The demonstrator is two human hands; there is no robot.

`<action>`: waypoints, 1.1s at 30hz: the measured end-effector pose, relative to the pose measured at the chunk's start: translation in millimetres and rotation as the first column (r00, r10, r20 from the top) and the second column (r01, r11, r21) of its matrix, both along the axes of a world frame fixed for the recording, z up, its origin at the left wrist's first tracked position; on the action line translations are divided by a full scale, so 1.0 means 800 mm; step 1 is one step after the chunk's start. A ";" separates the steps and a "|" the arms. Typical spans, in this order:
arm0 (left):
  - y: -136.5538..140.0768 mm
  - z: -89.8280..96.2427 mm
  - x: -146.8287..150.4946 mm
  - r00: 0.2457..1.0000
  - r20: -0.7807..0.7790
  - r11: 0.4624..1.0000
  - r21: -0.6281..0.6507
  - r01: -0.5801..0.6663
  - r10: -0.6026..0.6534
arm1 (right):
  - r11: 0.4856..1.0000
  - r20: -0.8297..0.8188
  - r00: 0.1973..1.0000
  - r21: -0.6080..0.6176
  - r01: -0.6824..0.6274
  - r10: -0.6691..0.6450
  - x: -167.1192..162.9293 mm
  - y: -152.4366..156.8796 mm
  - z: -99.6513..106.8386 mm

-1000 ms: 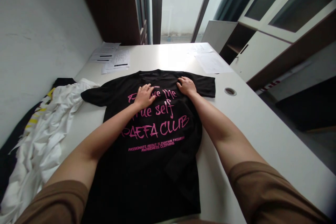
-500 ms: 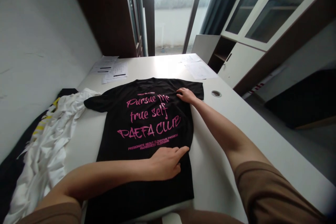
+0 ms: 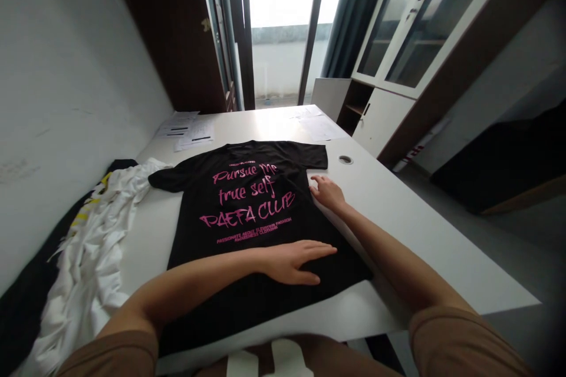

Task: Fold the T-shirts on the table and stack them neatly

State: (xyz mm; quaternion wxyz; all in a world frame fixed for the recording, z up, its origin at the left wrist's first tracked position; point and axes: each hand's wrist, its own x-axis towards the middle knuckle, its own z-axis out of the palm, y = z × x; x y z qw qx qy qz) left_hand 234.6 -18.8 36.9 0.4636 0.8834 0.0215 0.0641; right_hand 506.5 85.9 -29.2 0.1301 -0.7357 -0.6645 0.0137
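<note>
A black T-shirt [image 3: 247,212] with pink lettering lies face up on the white table [image 3: 424,230], its neck toward the window and its hem toward me. My left hand [image 3: 296,260] is over the lower right part of the shirt, fingers stretched out to the right, thumb apart. Just off the shirt's right side, below the right sleeve, is my right hand [image 3: 327,191], its fingers loosely spread and the tips at the fabric's edge. Neither hand grips anything. The shirt's lower right corner spreads out to the right beneath my right forearm.
Crumpled white garments [image 3: 101,235] and dark cloth [image 3: 30,294] lie along the left wall. Papers [image 3: 194,132] rest at the far left of the table, and another sheet [image 3: 321,128] at the far right. A round cable hole [image 3: 345,160] is near the right edge.
The shirt's lower right side has unfolded outward to the right. My left hand has opened and moved right; my right hand has come off the shirt, nearer to me. The view has shifted slightly.
</note>
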 end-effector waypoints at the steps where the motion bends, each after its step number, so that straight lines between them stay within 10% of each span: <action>1: -0.002 -0.004 -0.007 0.999 0.002 0.997 0.062 -0.043 0.042 | 1.000 -0.005 1.000 -0.007 -0.008 0.008 -0.005 -0.014 -0.002; 7: 0.014 -0.046 -0.065 0.832 -0.002 0.768 0.386 -0.511 0.554 | 0.999 0.017 0.999 -0.038 -0.027 0.028 -0.043 -0.043 -0.004; 12: 0.020 -0.072 -0.114 0.697 -0.004 0.606 0.497 -0.621 0.717 | 0.994 0.009 0.996 -0.065 -0.087 0.087 -0.046 -0.032 -0.003; 26: 0.014 -0.074 -0.132 0.741 0.022 0.593 0.583 -0.555 0.672 | 0.999 -0.060 0.997 0.002 0.041 -0.041 0.021 -0.017 -0.018; 33: -0.008 -0.059 -0.107 0.859 -0.007 0.710 0.567 -0.418 0.512 | 0.999 -0.030 0.999 0.022 -0.031 0.031 0.029 0.022 -0.029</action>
